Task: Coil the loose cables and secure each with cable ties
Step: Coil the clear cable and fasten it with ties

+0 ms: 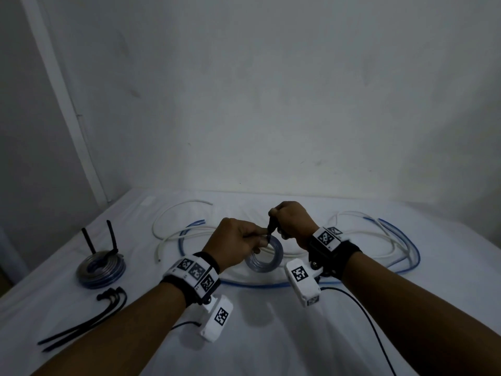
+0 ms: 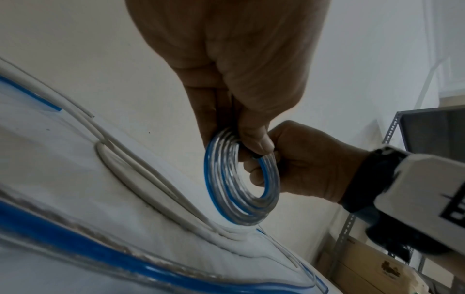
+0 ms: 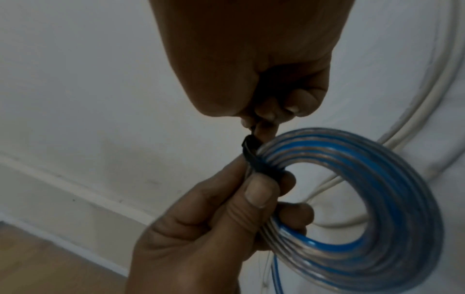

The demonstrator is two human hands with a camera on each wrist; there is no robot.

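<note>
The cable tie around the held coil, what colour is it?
Black. The cable tie shows best in the right wrist view, wrapped across the coil.

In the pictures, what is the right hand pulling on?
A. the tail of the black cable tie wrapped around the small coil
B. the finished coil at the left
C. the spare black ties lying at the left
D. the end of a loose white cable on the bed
A: the right hand pinches the tail of the black cable tie looped around the small coil, which the left hand holds.
</note>
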